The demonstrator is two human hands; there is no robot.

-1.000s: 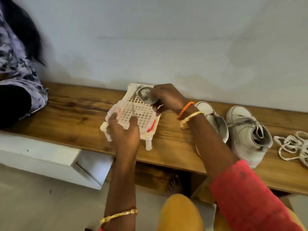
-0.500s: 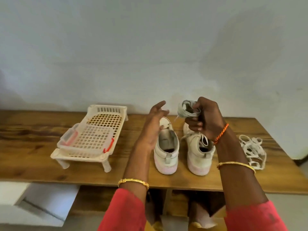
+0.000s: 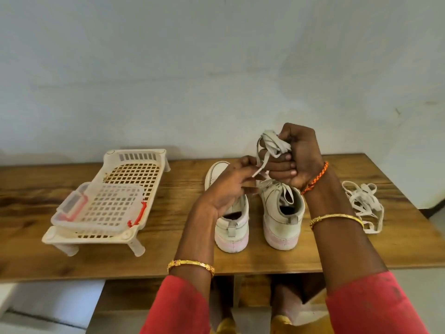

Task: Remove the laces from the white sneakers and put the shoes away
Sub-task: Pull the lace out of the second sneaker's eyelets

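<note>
Lace point(image 3: 274, 144) was bunched in the right hand point(image 3: 297, 160), fingers curled tight round it, above the right sneaker point(image 3: 280, 213). Left hand point(image 3: 231, 186) pinched the loose end just below those fingers. I'd feed slack gently, not yank, since some looked still threaded.

A home entryway: wooden bench point(image 3: 72, 256) against a plain wall point(image 3: 216, 68), sneakers point(image 3: 281, 220) on it.

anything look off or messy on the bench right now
Mostly tidy. A loose lace lies in a tangled heap at the bench's right end, and a clear lidded box sits skewed on the white rack. Both sneakers stand upright.
</note>
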